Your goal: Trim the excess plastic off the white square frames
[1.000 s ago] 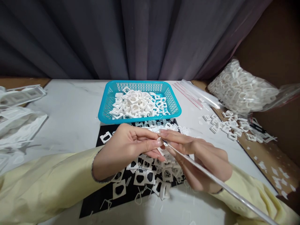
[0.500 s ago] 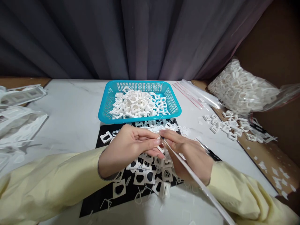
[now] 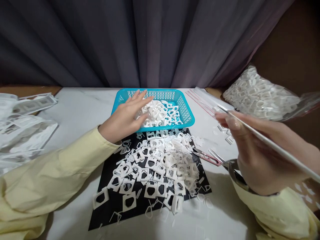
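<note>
Left hand (image 3: 126, 115) spread over blue basket (image 3: 165, 127), near bench's (image 3: 82, 110) far edge; right hand (image 3: 270, 165) pinches white rod (image 3: 265, 139). White frames (image 3: 161, 166) appear light, stiffish; best held by rims.

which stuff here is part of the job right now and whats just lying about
Seems in use:
white-handled tool, in the right hand
basket, left hand over its left part
white pieces
black mat

Apparently lying about:
pink-handled tool
filled bag
flat bags
</note>
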`<state>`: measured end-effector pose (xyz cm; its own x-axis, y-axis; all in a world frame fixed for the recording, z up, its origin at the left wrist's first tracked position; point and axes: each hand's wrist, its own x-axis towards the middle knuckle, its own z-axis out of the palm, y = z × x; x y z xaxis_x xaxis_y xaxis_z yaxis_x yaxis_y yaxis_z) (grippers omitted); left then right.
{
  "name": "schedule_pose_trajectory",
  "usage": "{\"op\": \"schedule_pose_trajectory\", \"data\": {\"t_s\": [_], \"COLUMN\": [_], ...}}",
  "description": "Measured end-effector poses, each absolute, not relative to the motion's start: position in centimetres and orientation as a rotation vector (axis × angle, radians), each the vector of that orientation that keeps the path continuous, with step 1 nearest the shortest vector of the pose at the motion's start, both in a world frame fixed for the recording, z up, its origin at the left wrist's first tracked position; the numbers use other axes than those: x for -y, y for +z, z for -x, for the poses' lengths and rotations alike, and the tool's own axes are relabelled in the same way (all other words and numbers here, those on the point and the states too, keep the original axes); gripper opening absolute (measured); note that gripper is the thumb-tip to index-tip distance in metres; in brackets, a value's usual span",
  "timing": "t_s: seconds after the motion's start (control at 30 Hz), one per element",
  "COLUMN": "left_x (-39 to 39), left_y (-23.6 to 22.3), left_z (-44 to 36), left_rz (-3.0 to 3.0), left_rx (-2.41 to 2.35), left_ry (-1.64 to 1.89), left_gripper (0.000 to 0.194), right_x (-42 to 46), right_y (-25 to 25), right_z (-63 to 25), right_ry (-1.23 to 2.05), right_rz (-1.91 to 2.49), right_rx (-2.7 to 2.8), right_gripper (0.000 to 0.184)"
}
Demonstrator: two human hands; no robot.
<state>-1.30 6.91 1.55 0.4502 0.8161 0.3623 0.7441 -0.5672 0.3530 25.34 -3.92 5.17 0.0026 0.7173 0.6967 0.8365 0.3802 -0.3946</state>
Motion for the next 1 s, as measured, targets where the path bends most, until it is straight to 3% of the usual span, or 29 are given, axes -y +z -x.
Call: {"op": "schedule_pose_trajectory", "data": {"t_s": [0.13, 0.3, 0.43, 0.73, 1.0], "left_x": [-4.6, -2.0, -2.1, -2.8, -2.6], "left_y": [1.8, 1.5, 0.3, 0.2, 0.2], "left_z": [0.6, -0.1, -0.5, -0.1, -0.4], "left_rz": [-2.726, -2.77, -2.808, -2.757, -2.744], "left_rx": [-0.968, -1.055, -1.193, -1.27, -1.238], "left_ry": [0.694, 0.075, -0.213, -0.334, -0.39], "left_gripper": [0.029, 0.025, 0.021, 0.016, 0.015], "right_x": [3.1, 2.9, 2.7, 2.3, 2.8], "right_y": [6.0, 6.7, 6.7, 6.1, 5.4], "right_z": [-23.9, -23.4, -23.2, -23.4, -23.2], "right_ry": [-0.137, 0.216, 0.6, 0.85, 0.736], "right_rz": [1.349, 1.525, 1.541, 1.498, 1.421], "right_rx": [1.697, 1.73, 1.785, 1.817, 1.935], "right_gripper": [0.006, 0.016, 0.012, 0.01, 0.031]}}
